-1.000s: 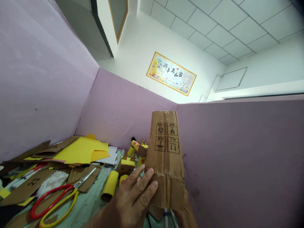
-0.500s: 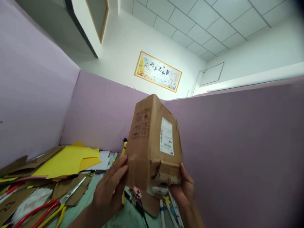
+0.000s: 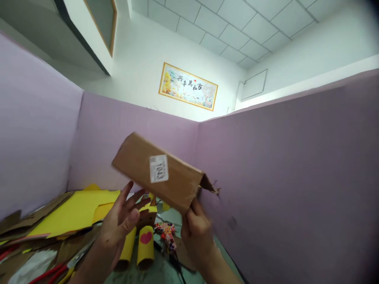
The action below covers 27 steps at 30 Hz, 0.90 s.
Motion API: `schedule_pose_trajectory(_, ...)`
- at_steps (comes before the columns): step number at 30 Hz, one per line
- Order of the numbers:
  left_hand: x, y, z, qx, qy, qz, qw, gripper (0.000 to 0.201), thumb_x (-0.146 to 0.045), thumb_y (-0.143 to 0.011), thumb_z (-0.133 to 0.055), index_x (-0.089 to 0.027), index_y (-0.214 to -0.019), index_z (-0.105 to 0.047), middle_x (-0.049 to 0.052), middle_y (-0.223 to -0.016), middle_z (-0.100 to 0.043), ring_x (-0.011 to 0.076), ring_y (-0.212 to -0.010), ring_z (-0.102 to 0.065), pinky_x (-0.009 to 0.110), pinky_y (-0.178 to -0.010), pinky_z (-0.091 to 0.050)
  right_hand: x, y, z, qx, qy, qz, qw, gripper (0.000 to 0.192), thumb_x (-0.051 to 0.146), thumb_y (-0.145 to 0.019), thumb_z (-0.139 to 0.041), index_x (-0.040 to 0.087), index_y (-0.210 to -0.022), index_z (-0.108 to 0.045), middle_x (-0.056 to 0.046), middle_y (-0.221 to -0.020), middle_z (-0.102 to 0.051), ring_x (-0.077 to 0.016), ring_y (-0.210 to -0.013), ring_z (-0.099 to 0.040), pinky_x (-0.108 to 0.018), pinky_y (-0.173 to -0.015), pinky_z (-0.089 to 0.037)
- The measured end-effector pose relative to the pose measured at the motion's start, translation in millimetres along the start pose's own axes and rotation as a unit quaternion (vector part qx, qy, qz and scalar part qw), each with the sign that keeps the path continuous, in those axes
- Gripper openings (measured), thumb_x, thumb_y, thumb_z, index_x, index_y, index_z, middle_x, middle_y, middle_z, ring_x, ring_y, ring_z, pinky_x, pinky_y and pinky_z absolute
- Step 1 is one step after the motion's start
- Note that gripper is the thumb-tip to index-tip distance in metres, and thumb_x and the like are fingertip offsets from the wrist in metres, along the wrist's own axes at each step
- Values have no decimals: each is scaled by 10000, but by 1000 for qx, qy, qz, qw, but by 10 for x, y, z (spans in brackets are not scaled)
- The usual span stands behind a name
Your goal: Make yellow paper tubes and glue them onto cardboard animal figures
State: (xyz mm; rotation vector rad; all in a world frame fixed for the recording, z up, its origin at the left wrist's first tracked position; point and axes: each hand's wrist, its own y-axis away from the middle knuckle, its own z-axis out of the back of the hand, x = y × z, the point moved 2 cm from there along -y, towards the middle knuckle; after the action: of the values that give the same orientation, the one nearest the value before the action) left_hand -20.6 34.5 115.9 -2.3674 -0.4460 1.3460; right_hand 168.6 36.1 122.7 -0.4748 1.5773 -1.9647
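my right hand (image 3: 197,230) is clamped on the lower right end of a long brown cardboard box (image 3: 160,177), fingers wrapped around its torn open corner. the box is up in the air in front of me, tilted so its left end sits higher and farther from me than the end i grip. a small white sticker with dark digits (image 3: 158,169) faces me on its side, and ragged cardboard flaps stick out at the right end, close to the lilac partition wall (image 3: 296,177).

my left hand (image 3: 121,219) is open, fingers spread and apart from each other, palm turned toward the box. it is just under the box's lower edge and holds nothing; i cannot tell whether the fingertips touch the cardboard.

below my hands, on the green tabletop (image 3: 161,272), two yellow paper-covered tubes (image 3: 139,246) stand side by side, the right one with a pink heart on it. just right of them lies a small multicoloured patterned object (image 3: 167,230), too blurred to name. to the left lie yellow paper sheets (image 3: 74,211) over flat brown cardboard scraps (image 3: 35,215), and red and yellow scissor handles (image 3: 51,274) show at the bottom edge. a framed picture with calligraphy (image 3: 188,86) hangs on the white wall above the partition.
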Motion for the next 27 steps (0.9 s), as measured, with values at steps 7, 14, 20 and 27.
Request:
schedule_pose_trajectory(7, -66, -62, 7, -87, 172, 10, 981, 369, -329, -756, -628, -230, -1109, -581, 49, -1106, -664, 264, -1041, -586, 404, -821, -526, 172, 289, -246, 28, -81, 47, 995, 279, 35, -742, -403, 183, -739, -639, -65, -663, -617, -178, -575, -603, -250, -496, -477)
schedule_pose_trajectory(14, -241, -218, 265, -127, 192, -61, 971, 184, -272, -778, -603, -216, -947, -653, 15, -996, -700, 179, -890, -631, 294, -739, -551, 117, 280, -216, 30, -91, 89, 991, 292, 27, -747, -399, 187, -801, -636, -57, -650, -612, -163, -582, -595, -234, -492, -459)
schedule_pose_trajectory(20, -371, -323, 454, -174, 212, -45, 961, 180, -260, -817, -533, -169, -872, -677, 28, -826, -727, 175, -758, -666, 255, -645, -558, 20, 395, -230, 59, -47, 153, 985, 294, 11, -710, -400, 201, -703, -625, -52, -598, -622, -183, -575, -595, -266, -504, -478)
schedule_pose_trajectory(27, -343, -423, 747, -269, 198, 11, 942, 169, -130, -688, -511, -128, -749, -669, 52, -605, -694, 234, -624, -681, 346, -579, -571, 13, 318, -158, 165, -114, 129, 971, 208, 101, -733, -496, 214, -762, -669, -73, -656, -685, -247, -683, -639, -324, -556, -523)
